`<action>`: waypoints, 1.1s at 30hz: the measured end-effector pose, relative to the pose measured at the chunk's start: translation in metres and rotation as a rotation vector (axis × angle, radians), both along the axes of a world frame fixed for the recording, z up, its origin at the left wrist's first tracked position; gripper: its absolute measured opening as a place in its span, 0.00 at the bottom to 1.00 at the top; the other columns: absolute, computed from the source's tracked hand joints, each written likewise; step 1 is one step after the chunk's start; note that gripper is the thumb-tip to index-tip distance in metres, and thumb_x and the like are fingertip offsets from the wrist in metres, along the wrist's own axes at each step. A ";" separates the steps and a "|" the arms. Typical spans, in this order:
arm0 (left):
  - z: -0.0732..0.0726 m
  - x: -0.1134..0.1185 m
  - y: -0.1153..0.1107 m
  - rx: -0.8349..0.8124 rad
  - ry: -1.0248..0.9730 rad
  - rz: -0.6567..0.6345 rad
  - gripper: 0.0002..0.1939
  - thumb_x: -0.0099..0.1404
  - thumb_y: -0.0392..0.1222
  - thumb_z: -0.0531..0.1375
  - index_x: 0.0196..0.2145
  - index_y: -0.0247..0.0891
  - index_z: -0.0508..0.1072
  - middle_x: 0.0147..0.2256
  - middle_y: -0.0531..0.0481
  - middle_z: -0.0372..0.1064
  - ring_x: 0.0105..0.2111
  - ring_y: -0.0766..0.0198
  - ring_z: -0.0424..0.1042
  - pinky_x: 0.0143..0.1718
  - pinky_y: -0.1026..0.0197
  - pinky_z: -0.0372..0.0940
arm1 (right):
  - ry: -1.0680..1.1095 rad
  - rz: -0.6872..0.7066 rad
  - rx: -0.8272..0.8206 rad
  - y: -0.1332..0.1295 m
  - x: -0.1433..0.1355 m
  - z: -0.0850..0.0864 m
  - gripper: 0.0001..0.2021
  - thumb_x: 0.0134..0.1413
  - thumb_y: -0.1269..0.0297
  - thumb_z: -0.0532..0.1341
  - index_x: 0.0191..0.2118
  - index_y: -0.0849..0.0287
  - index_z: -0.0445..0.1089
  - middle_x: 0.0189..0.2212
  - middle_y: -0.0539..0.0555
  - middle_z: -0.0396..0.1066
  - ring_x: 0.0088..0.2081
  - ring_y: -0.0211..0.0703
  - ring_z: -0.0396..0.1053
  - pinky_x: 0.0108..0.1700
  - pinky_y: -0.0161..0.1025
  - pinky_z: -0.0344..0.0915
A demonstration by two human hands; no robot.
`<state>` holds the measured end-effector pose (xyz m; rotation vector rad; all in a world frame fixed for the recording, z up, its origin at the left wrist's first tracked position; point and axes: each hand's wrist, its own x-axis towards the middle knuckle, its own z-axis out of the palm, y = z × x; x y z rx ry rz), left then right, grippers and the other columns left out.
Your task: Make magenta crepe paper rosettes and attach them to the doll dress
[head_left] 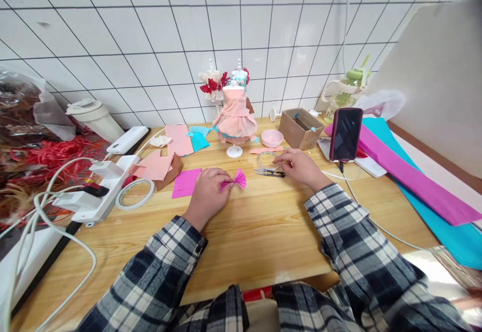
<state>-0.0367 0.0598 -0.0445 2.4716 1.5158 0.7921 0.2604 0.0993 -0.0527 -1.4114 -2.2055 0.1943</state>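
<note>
My left hand (211, 187) is closed on a magenta crepe-paper bow (240, 179), pinching it near its gathered middle; part of the bow is hidden by the fingers. A flat magenta paper piece (184, 183) lies just left of that hand. My right hand (297, 165) has its fingertips pinched at the edge of a thin, pale coil of wire or thread (259, 157). Directly below the coil, touching or nearly touching the right hand, is a pair of black-handled thread snips (271, 173). Behind both hands stands a small dress form in a pink paper dress (235, 111).
A pink bowl (271, 138) and cardboard box (301, 128) stand behind the right hand. A phone (345, 135) is propped at right, beside long paper sheets (417, 171). To the left are a tape roll (122, 199), pink paper scraps (156, 165) and a power strip (109, 196) with cables.
</note>
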 end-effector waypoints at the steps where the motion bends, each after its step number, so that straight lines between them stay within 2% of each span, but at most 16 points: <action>1: 0.000 0.000 0.000 -0.003 -0.001 0.004 0.10 0.61 0.44 0.57 0.33 0.41 0.77 0.39 0.49 0.73 0.41 0.57 0.69 0.47 0.53 0.61 | -0.037 0.040 -0.003 0.001 0.003 -0.001 0.11 0.51 0.70 0.59 0.38 0.54 0.77 0.35 0.54 0.72 0.38 0.42 0.67 0.43 0.39 0.59; 5: 0.001 0.001 0.000 -0.018 -0.012 -0.010 0.09 0.60 0.43 0.57 0.32 0.41 0.77 0.38 0.49 0.73 0.41 0.57 0.69 0.46 0.53 0.62 | -0.150 0.126 -0.024 0.002 0.004 -0.003 0.09 0.54 0.66 0.60 0.38 0.53 0.77 0.38 0.54 0.72 0.41 0.44 0.66 0.47 0.40 0.58; 10: -0.001 0.001 0.001 -0.020 -0.012 -0.017 0.09 0.60 0.43 0.57 0.32 0.41 0.77 0.38 0.49 0.73 0.41 0.57 0.69 0.45 0.54 0.62 | -0.295 0.049 -0.027 -0.002 -0.004 0.002 0.09 0.54 0.64 0.60 0.39 0.56 0.76 0.38 0.56 0.72 0.41 0.46 0.65 0.47 0.40 0.57; 15: -0.003 0.001 0.001 -0.015 -0.036 -0.018 0.09 0.60 0.43 0.57 0.31 0.41 0.78 0.38 0.49 0.73 0.40 0.58 0.69 0.44 0.55 0.63 | -0.348 0.015 -0.052 -0.002 -0.005 0.002 0.08 0.55 0.64 0.60 0.36 0.54 0.77 0.37 0.54 0.73 0.41 0.45 0.65 0.45 0.38 0.56; 21: -0.002 0.002 0.000 -0.028 -0.038 -0.032 0.08 0.60 0.42 0.58 0.32 0.41 0.77 0.37 0.49 0.74 0.40 0.58 0.70 0.44 0.55 0.63 | -0.352 -0.066 -0.060 -0.005 -0.012 0.003 0.07 0.54 0.64 0.60 0.34 0.55 0.75 0.35 0.54 0.74 0.39 0.44 0.67 0.39 0.36 0.55; 27: -0.001 0.002 0.000 -0.087 -0.026 -0.053 0.08 0.61 0.41 0.57 0.33 0.41 0.77 0.37 0.50 0.74 0.39 0.59 0.71 0.44 0.55 0.64 | -0.301 -0.261 -0.141 -0.010 -0.017 0.006 0.07 0.54 0.61 0.59 0.35 0.53 0.74 0.32 0.52 0.75 0.33 0.43 0.68 0.31 0.36 0.52; 31: -0.001 0.002 -0.001 -0.112 -0.053 -0.070 0.08 0.61 0.41 0.57 0.33 0.41 0.76 0.37 0.50 0.74 0.39 0.59 0.71 0.44 0.55 0.65 | -0.223 -0.272 -0.156 -0.011 -0.020 0.006 0.06 0.55 0.61 0.58 0.34 0.53 0.72 0.30 0.50 0.75 0.32 0.42 0.67 0.29 0.35 0.49; 33: -0.001 0.004 -0.003 -0.123 -0.095 -0.125 0.07 0.60 0.41 0.58 0.34 0.41 0.76 0.39 0.49 0.75 0.41 0.59 0.72 0.47 0.55 0.65 | -0.186 -0.268 -0.159 -0.012 -0.023 0.005 0.06 0.55 0.61 0.58 0.34 0.54 0.71 0.29 0.51 0.74 0.31 0.41 0.67 0.28 0.35 0.49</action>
